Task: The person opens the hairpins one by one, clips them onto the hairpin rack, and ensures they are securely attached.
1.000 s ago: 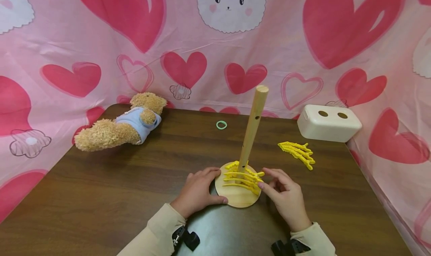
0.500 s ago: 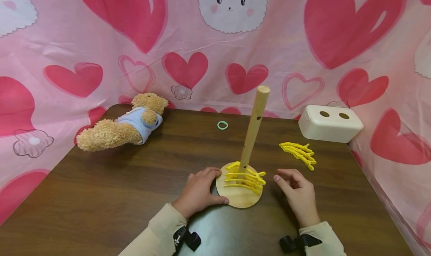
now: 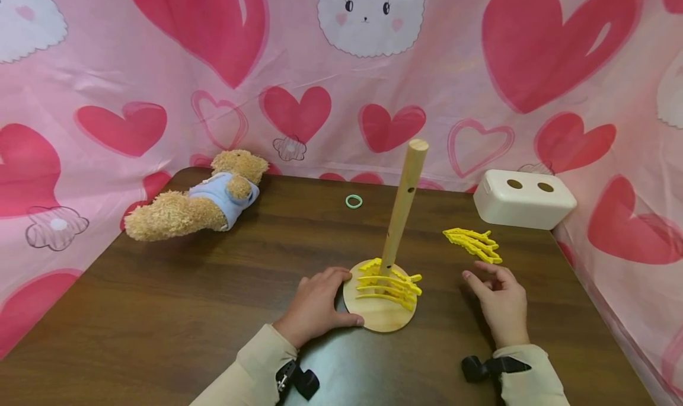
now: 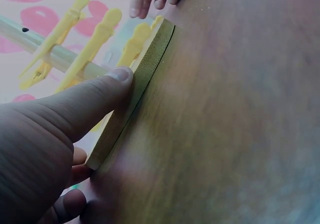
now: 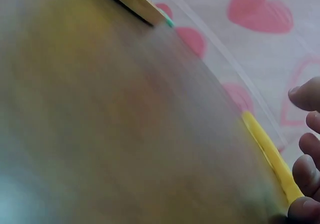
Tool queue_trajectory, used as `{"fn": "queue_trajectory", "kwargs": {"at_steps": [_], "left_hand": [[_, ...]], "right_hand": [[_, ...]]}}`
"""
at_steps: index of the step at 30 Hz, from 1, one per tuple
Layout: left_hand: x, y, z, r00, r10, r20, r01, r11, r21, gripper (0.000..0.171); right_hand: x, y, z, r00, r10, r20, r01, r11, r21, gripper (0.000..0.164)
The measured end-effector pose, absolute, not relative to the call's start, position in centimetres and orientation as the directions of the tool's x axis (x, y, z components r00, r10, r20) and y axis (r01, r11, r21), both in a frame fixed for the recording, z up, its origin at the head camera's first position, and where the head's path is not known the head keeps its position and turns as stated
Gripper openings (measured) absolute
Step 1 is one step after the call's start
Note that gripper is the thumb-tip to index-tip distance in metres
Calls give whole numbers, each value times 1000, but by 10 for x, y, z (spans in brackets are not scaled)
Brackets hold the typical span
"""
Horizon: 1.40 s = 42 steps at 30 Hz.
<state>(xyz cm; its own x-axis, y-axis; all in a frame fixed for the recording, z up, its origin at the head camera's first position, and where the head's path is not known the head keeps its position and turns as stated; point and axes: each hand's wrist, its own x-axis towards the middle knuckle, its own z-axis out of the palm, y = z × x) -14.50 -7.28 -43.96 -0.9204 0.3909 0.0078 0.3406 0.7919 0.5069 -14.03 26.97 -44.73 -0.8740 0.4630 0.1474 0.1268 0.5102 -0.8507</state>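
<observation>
A round wooden base [image 3: 380, 320] with an upright wooden post [image 3: 401, 210] stands on the table. Yellow branch-like plastic pieces [image 3: 386, 287] surround the foot of the post. My left hand [image 3: 319, 305] grips the base's left edge, with the thumb [image 4: 100, 96] at its near side and fingers round the far side. My right hand [image 3: 500, 302] is apart from the stand, its fingers loosely bent and holding nothing. Just beyond its fingertips lie more yellow branch-like pieces [image 3: 474, 244], seen edge-on in the right wrist view as a yellow strip [image 5: 270, 151].
At the back left a teddy bear [image 3: 213, 198] in a blue top lies on the table. A green ring [image 3: 354, 201] lies behind the post. A white box [image 3: 525, 200] with two round holes sits at the back right, near the heart-patterned pink cloth [image 3: 341, 121].
My right hand has left the yellow pieces on the base and moved right, toward the pieces lying on the table. My left hand has stayed on the base.
</observation>
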Motion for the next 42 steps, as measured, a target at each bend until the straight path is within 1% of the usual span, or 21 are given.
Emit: {"fn": "queue_trajectory", "kwargs": {"at_steps": [4, 8, 13, 16, 20, 25, 28, 35, 42], "left_hand": [[-146, -72, -440, -920, 392, 9, 341, 788, 512, 90], [-148, -71, -441, -918, 395, 15, 346, 785, 513, 91], [-148, -72, -441, -915, 403, 28, 360, 781, 511, 92], [-147, -73, -443, -913, 408, 27, 364, 781, 507, 94], [-145, -74, -445, -912, 410, 17, 362, 784, 505, 96], [-139, -75, -450, -908, 418, 21, 370, 779, 507, 95], [-137, -76, -453, -907, 420, 22, 371, 774, 512, 94], [-137, -77, -454, -908, 419, 25, 369, 769, 522, 94], [-142, -76, -449, -908, 417, 41, 376, 766, 521, 93]], "right_hand": [[-147, 287, -448, -862, 482, 159, 156, 550, -820, 47], [-156, 303, -447, -861, 492, 133, 206, 574, -793, 56], [-167, 319, -444, -882, 466, 66, 255, 592, -765, 70], [-170, 325, -441, -905, 425, 18, 275, 616, -739, 75], [-172, 331, -439, -926, 373, -65, 313, 660, -683, 76], [-168, 333, -441, -928, 356, -105, 335, 681, -651, 69], [-164, 332, -444, -926, 362, -107, 338, 671, -660, 67], [-160, 329, -447, -927, 369, -73, 302, 613, -730, 72], [-162, 326, -446, -923, 385, 2, 224, 540, -811, 65]]}}
